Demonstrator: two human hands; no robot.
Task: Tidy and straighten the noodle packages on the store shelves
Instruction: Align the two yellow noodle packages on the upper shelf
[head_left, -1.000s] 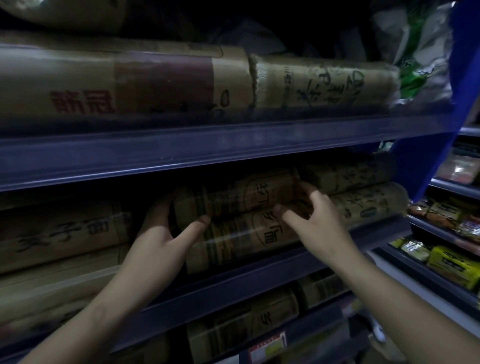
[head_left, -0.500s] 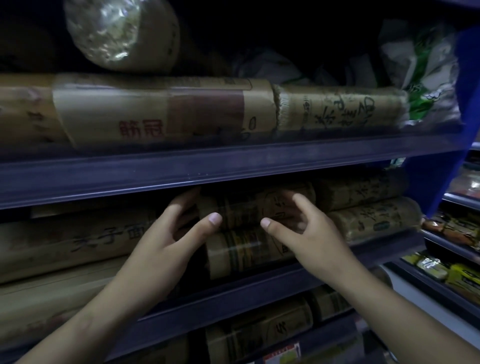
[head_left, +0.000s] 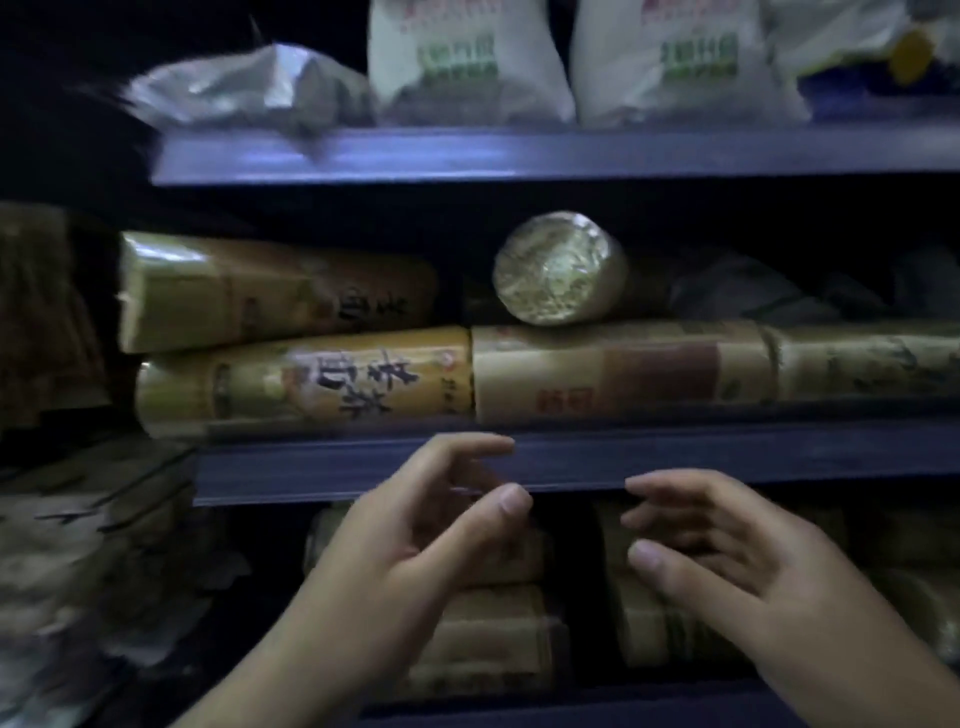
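Head view, hands (head_left: 561, 561) apparently empty, noodle packages (head_left: 488, 613) blurred

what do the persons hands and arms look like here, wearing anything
Both the left hand and the right hand are bare: no gloves, rings or watch show. The forearms are bare as far as the frame shows, with no sleeve in sight. Fingernails are short and plain.
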